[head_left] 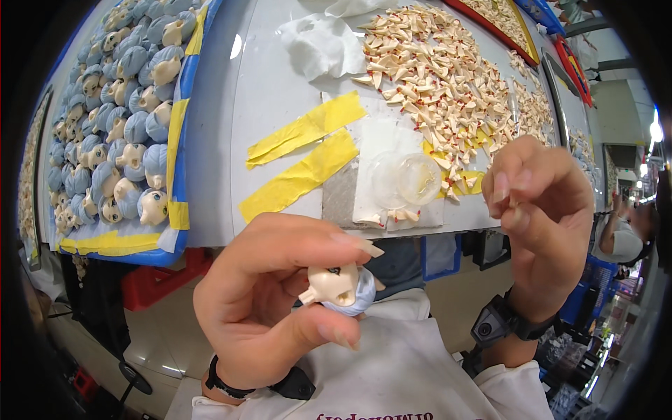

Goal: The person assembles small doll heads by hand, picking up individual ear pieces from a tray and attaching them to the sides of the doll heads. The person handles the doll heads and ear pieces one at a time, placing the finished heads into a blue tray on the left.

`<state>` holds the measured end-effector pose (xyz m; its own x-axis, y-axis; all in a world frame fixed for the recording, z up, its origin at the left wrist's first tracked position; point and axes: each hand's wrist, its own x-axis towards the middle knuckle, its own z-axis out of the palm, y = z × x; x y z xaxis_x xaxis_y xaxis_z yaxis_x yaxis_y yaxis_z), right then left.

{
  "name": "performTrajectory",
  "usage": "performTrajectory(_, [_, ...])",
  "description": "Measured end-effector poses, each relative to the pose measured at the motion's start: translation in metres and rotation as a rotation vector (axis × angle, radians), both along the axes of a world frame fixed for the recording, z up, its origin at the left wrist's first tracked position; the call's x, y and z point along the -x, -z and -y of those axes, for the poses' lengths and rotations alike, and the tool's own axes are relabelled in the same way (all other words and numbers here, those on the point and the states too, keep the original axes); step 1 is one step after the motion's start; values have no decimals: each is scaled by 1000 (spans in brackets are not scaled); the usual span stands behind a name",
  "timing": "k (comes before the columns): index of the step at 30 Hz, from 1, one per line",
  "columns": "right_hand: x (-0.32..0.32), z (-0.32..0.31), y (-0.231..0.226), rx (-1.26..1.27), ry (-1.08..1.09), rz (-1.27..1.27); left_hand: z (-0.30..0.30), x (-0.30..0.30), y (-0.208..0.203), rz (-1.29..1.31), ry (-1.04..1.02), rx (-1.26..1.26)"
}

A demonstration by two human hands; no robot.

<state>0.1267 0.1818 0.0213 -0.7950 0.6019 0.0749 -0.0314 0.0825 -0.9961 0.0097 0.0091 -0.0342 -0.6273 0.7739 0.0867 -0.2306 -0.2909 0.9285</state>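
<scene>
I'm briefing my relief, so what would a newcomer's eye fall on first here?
The small cream doll head with light-blue hair, pinched in the left hand at lower centre. Next, the scatter of cream, red-tipped pointed pieces at upper right, then the blue-edged tray crowded with similar blue-haired heads at left.

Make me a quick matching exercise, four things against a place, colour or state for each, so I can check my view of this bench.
Things:
1. Doll head with blue hair
2. Heap of small pieces
3. Tray on the left
4. Two flat strips

Places, colours, states:
A. Yellow all over
B. Held between thumb and fingers in the left grip
C. Blue-rimmed and crowded
D. Cream with red ends

Right pairs: 1-B, 2-D, 3-C, 4-A
</scene>
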Motion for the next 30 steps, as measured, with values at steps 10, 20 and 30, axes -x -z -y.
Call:
performTrajectory(10, [7,-1,0,-113,47,62,-2,3,1,43,-9,-46])
performTrajectory(20, [23,14,1,-1003,48,203,-1,9,3,-24,46,-64])
performTrajectory(30, [19,20,-1,-883,46,54,-6,1,-3,31,47,-57])
